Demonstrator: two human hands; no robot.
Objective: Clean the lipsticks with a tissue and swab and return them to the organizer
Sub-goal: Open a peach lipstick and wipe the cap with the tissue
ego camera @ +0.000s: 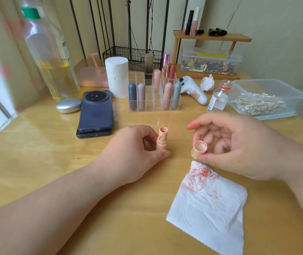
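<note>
A white tissue [209, 208] smeared with red lies flat on the wooden surface [46, 153], nearest the camera. Just beyond it, the left hand [132, 157] grips a peach lipstick [162, 138] upright between thumb and curled fingers, its base seemingly resting on the surface. The right hand [238, 144] pinches the stained cap [199, 149], open end toward the camera. Farther back stands the clear organizer [152, 105] holding other lipsticks, with a swab tub [253, 87] to its right.

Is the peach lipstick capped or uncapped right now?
Uncapped: the left hand holds the lipstick base upright; the right hand pinches the separate cap, open end showing.
</note>
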